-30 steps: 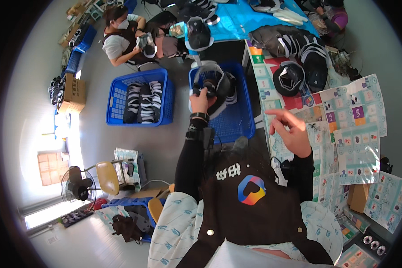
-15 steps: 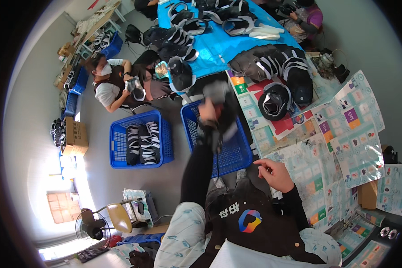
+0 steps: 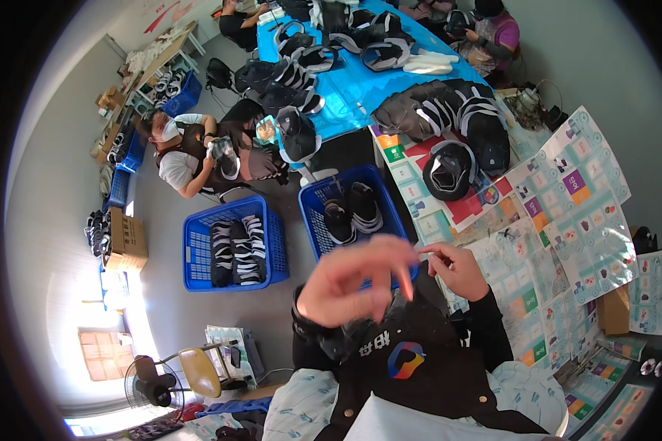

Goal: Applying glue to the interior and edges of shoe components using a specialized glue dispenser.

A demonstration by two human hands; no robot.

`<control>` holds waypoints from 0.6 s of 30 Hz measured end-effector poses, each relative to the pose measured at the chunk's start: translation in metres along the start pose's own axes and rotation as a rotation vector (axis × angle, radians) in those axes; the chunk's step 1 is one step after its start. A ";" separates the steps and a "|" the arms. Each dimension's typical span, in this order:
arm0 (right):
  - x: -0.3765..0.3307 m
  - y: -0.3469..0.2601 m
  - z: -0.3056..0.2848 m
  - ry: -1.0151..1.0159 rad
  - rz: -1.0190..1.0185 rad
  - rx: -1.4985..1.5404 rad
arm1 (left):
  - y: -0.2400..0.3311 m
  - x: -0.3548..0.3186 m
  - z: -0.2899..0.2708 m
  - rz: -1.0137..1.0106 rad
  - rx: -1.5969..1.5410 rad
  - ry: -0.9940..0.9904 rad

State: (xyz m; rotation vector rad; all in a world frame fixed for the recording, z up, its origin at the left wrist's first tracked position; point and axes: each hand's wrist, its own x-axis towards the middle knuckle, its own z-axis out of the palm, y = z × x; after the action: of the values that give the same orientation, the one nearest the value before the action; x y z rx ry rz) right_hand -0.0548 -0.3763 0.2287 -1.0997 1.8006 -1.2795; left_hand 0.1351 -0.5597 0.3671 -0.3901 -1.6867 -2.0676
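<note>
My left hand (image 3: 357, 283), smeared by motion, is raised in front of my dark apron (image 3: 390, 345), fingers apart and no object visible in it. Close beside it on the right, my right hand (image 3: 460, 272) has its index finger reaching toward the left fingertips, thumb and other fingers curled in. Whether something small is pinched there I cannot make out. Just beyond my hands is a blue plastic basket (image 3: 312, 202) on the floor, its near side partly hidden by my left hand. In it lie two black-and-grey caps, a left cap (image 3: 337, 217) and a right cap (image 3: 365, 204).
Another blue basket (image 3: 187, 250) to the left holds stacked caps (image 3: 237, 251). A paper-covered table (image 3: 522, 294) on my right bears more caps (image 3: 450, 173). Ahead stands a blue-covered table (image 3: 346, 95) with caps. A seated masked person (image 3: 187, 151) holds a cap; others sit farther off.
My left hand was over the near basket with a blurred cap; it has let go and come back beside my right hand. Two caps now show in that basket. My right hand shifted slightly.
</note>
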 end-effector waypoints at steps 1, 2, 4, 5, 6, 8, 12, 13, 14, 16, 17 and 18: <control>-0.005 -0.002 0.004 -0.021 0.006 -0.001 | 0.004 -0.010 0.004 0.050 -0.037 -0.095; -0.010 -0.004 0.011 -0.029 0.011 -0.001 | 0.008 -0.019 0.008 0.100 -0.073 -0.188; -0.014 -0.013 0.022 -0.078 0.033 -0.018 | 0.026 -0.035 0.018 0.081 -0.094 -0.316; -0.016 -0.013 0.026 -0.097 0.038 0.007 | 0.034 -0.039 0.024 0.107 -0.125 -0.324; -0.012 -0.014 0.029 -0.098 0.031 0.007 | 0.041 -0.041 0.030 0.133 -0.155 -0.331; -0.022 -0.020 0.044 -0.112 0.004 -0.028 | 0.046 -0.055 0.043 0.176 -0.147 -0.320; -0.025 -0.020 0.054 -0.173 -0.042 -0.046 | 0.053 -0.073 0.060 0.102 -0.064 -0.308; -0.027 -0.024 0.057 -0.178 -0.058 -0.042 | 0.058 -0.077 0.065 0.103 -0.047 -0.308; -0.029 -0.027 0.059 -0.191 -0.059 -0.027 | 0.062 -0.081 0.070 0.087 -0.020 -0.302; -0.034 -0.032 0.061 -0.202 -0.064 -0.011 | 0.068 -0.086 0.078 0.071 0.010 -0.299; -0.037 -0.032 0.060 -0.186 -0.089 -0.008 | 0.069 -0.088 0.082 0.102 0.035 -0.291; -0.040 -0.032 0.059 -0.168 -0.111 -0.005 | 0.069 -0.090 0.084 0.132 0.055 -0.283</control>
State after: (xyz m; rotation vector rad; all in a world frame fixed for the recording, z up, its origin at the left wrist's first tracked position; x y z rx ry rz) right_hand 0.0217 -0.3686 0.2430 -1.2860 1.6390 -1.2076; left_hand 0.2422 -0.4747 0.4007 -0.7858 -1.8171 -1.9366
